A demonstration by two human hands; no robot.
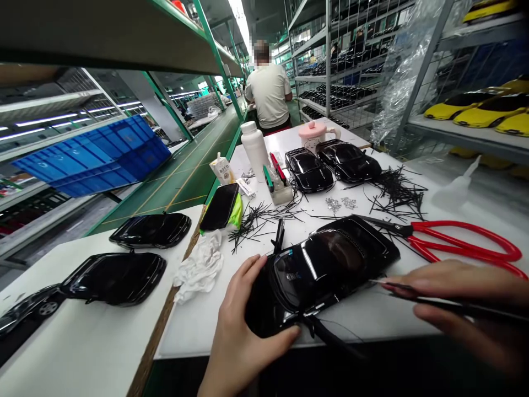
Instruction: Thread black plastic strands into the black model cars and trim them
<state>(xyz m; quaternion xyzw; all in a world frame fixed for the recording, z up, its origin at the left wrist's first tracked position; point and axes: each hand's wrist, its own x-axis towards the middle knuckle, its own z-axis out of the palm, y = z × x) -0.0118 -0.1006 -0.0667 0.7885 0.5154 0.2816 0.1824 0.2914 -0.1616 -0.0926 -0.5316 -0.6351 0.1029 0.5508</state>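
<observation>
A glossy black model car (330, 256) lies on the white worktop, its nose toward me at the left. Both of its doors stand open; the near door (330, 336) sticks out over the table edge. My left hand (242, 320) is closed around the front of the car, thumb on the near side and fingers across the bonnet. In my right hand (458, 303) is a pair of dark tweezers (403, 289), pinched between thumb and fingers. Their tips are close to the car's near rear side; whether they touch it I cannot tell.
Red-handled scissors (467, 240) lie behind my right hand. Thin black strips (399, 190), more black model cars (309, 168), a phone (221, 207), crumpled tissue (200, 264) and a white bottle (254, 149) are around. Farther off sits a person (268, 96), back turned.
</observation>
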